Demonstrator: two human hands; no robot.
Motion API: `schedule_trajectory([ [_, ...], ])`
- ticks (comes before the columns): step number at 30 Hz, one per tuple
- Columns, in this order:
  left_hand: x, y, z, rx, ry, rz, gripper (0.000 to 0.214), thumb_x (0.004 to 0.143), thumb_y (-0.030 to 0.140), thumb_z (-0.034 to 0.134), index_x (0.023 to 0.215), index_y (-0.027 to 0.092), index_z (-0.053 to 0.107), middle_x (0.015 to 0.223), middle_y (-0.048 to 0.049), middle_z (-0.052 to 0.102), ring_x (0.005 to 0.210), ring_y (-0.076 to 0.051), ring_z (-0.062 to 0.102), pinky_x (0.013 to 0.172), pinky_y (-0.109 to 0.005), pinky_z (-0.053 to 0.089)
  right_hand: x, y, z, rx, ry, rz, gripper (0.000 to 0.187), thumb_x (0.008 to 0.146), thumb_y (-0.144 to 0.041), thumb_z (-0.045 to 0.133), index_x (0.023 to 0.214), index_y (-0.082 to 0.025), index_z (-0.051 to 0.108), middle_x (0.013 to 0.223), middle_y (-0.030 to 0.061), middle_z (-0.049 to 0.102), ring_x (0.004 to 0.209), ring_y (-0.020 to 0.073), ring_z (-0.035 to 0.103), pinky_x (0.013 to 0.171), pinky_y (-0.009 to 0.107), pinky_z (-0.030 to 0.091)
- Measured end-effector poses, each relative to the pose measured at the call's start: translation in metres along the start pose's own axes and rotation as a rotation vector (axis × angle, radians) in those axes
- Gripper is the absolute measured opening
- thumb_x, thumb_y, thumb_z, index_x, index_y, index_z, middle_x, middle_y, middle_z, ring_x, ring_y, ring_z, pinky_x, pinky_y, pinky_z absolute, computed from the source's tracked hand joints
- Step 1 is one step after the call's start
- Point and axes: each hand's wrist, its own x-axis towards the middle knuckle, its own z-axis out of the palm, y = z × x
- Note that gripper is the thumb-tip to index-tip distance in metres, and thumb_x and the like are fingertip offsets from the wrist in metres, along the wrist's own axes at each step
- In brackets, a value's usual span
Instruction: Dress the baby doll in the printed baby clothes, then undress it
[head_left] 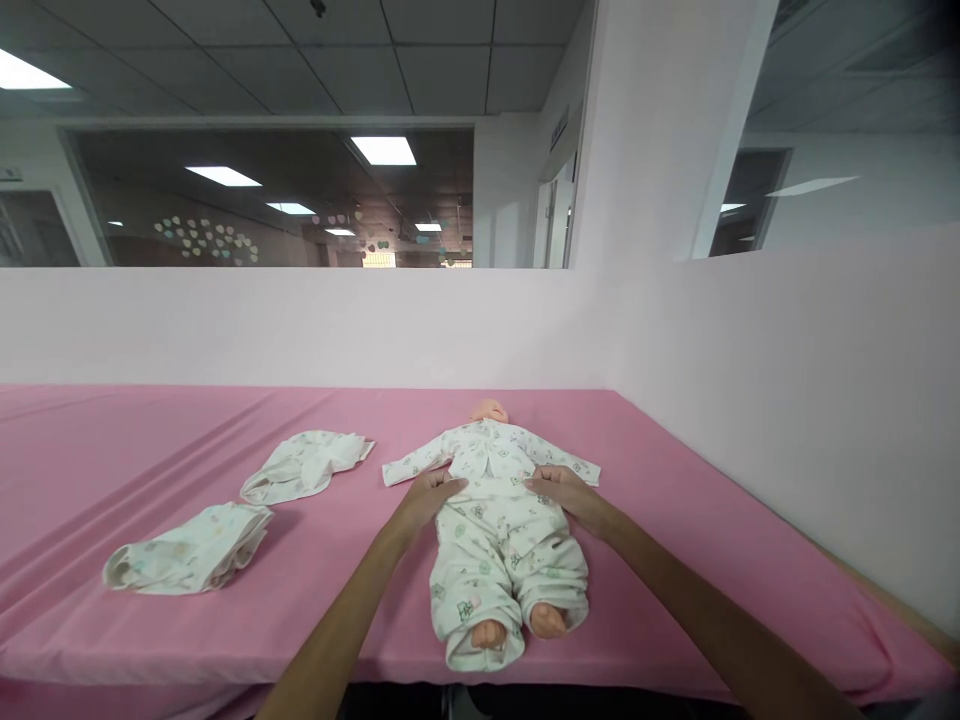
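Note:
A baby doll (489, 412) lies on its back on the pink sheet (150, 450), head away from me, dressed in a white patterned top and trousers (495, 560). Its bare feet stick out of the trouser legs near the front edge. My left hand (429, 494) rests on the doll's waist at its left side, fingers curled at the waistband. My right hand (556, 484) lies on the other side of the waist, fingers closed on the fabric there. Both forearms reach in from the bottom of the view.
Two loose white baby garments lie on the sheet to the left: one (306, 464) nearer the doll, another (187, 550) closer to the front edge. A white partition wall (787, 400) runs along the back and right side of the table.

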Motion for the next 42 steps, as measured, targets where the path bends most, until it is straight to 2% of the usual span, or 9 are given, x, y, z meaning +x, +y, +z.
schedule_trajectory([
  [4, 0.013, -0.004, -0.007, 0.069, -0.015, 0.022, 0.047, 0.072, 0.056, 0.067, 0.061, 0.019, 0.039, 0.06, 0.0061, 0.034, 0.056, -0.009, 0.029, 0.055, -0.023, 0.024, 0.009, 0.029, -0.009, -0.008, 0.058, 0.005, 0.048, 0.069, -0.062, 0.065, 0.063, -0.019, 0.044, 0.059, -0.0043, 0.044, 0.056, 0.0099, 0.037, 0.054, 0.024, 0.029],
  [9, 0.011, -0.015, -0.007, 0.074, -0.008, 0.006, 0.051, 0.071, 0.058, 0.066, 0.06, 0.02, 0.034, 0.06, 0.0063, 0.033, 0.057, -0.009, 0.029, 0.056, -0.023, 0.023, 0.014, 0.055, -0.016, -0.048, 0.11, 0.016, 0.048, 0.072, -0.061, 0.062, 0.06, -0.021, 0.038, 0.056, -0.0058, 0.037, 0.054, 0.0096, 0.031, 0.052, 0.025, 0.024],
  [14, -0.002, -0.014, -0.014, 0.109, -0.143, -0.083, 0.035, 0.073, 0.05, 0.066, 0.074, 0.018, 0.051, 0.072, 0.0035, 0.049, 0.067, -0.012, 0.041, 0.064, -0.024, 0.032, 0.013, 0.057, -0.023, -0.065, 0.003, 0.016, 0.032, 0.074, -0.05, 0.061, 0.071, -0.019, 0.052, 0.064, -0.0035, 0.049, 0.06, 0.0117, 0.042, 0.057, 0.025, 0.033],
  [18, -0.009, -0.004, -0.023, 0.123, -0.222, -0.094, 0.021, 0.073, 0.036, 0.064, 0.07, 0.018, 0.052, 0.074, 0.0028, 0.052, 0.071, -0.013, 0.044, 0.069, -0.025, 0.035, 0.006, 0.052, -0.031, -0.103, -0.087, 0.016, 0.022, 0.074, -0.04, 0.061, 0.077, -0.018, 0.06, 0.074, 0.0, 0.06, 0.069, 0.0147, 0.053, 0.066, 0.028, 0.041],
  [23, 0.0, -0.007, -0.017, 0.167, -0.044, -0.041, 0.02, 0.072, 0.037, 0.06, 0.073, 0.017, 0.059, 0.076, -0.0005, 0.059, 0.072, -0.016, 0.052, 0.071, -0.029, 0.041, 0.011, 0.051, -0.033, -0.192, -0.045, -0.026, 0.026, 0.076, -0.041, 0.06, 0.081, -0.017, 0.067, 0.085, 0.0043, 0.067, 0.082, 0.0204, 0.06, 0.077, 0.033, 0.045],
  [32, 0.036, -0.029, 0.006, 0.211, 0.488, 0.121, 0.023, 0.083, 0.036, 0.045, 0.092, 0.019, 0.058, 0.097, -0.0054, 0.064, 0.092, -0.021, 0.057, 0.084, -0.034, 0.042, 0.027, 0.065, -0.019, -0.276, 0.336, -0.156, 0.035, 0.084, -0.045, 0.048, 0.098, -0.02, 0.068, 0.105, 0.0077, 0.069, 0.101, 0.026, 0.06, 0.089, 0.037, 0.044],
  [37, 0.044, -0.033, 0.013, 0.234, 0.513, 0.135, 0.019, 0.083, 0.034, 0.047, 0.086, 0.02, 0.061, 0.097, -0.0058, 0.067, 0.097, -0.024, 0.06, 0.085, -0.035, 0.043, 0.037, 0.065, -0.014, -0.284, 0.451, -0.192, 0.038, 0.085, -0.047, 0.045, 0.103, -0.021, 0.068, 0.104, 0.0076, 0.069, 0.102, 0.0265, 0.06, 0.089, 0.038, 0.044],
  [40, 0.046, -0.038, 0.01, 0.251, 0.487, 0.101, 0.017, 0.08, 0.031, 0.05, 0.076, 0.02, 0.062, 0.091, -0.0063, 0.069, 0.097, -0.026, 0.06, 0.085, -0.037, 0.043, 0.041, 0.066, -0.012, -0.272, 0.436, -0.195, 0.038, 0.085, -0.046, 0.045, 0.101, -0.02, 0.068, 0.1, 0.0074, 0.069, 0.1, 0.0255, 0.061, 0.088, 0.037, 0.046],
  [42, 0.046, -0.04, 0.006, 0.251, 0.489, 0.069, 0.02, 0.08, 0.031, 0.049, 0.081, 0.019, 0.064, 0.095, -0.0074, 0.069, 0.097, -0.026, 0.06, 0.085, -0.038, 0.043, 0.041, 0.067, -0.01, -0.271, 0.406, -0.194, 0.037, 0.085, -0.046, 0.045, 0.096, -0.019, 0.068, 0.096, 0.0069, 0.069, 0.097, 0.0253, 0.061, 0.085, 0.036, 0.046],
])
